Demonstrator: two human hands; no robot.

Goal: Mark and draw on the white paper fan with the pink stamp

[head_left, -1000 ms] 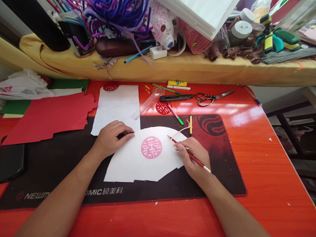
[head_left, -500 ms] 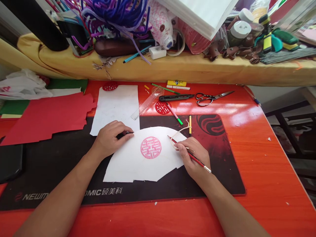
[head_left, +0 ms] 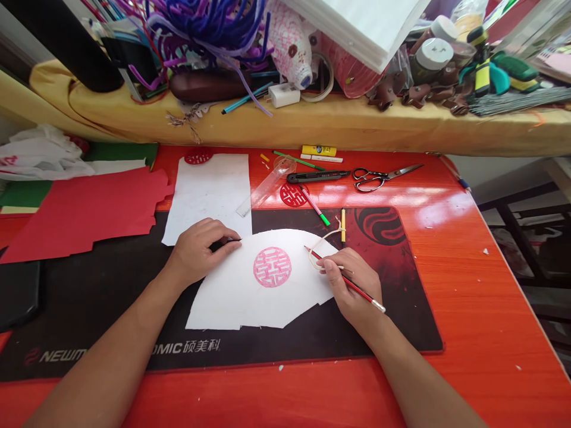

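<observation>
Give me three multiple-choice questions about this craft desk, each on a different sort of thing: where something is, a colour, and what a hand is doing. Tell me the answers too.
1. Where do the scissors lie?
A) On the orange desk top, above the black desk mat
B) On the yellow cloth ledge
C) On the red paper sheet

2. What colour is the round pattern on the white paper?
A) Green
B) Pink
C) Blue

3. What is the right hand doing?
A) Lying flat and empty
B) Gripping the scissors
C) Holding a red-and-black pencil

Answers:
1. A: the scissors lie on the bare orange surface beyond the mat's top edge.
2. B: the pattern shows pink against the white.
3. C: the pencil runs through the hand's grip, its tip over the paper.
</observation>
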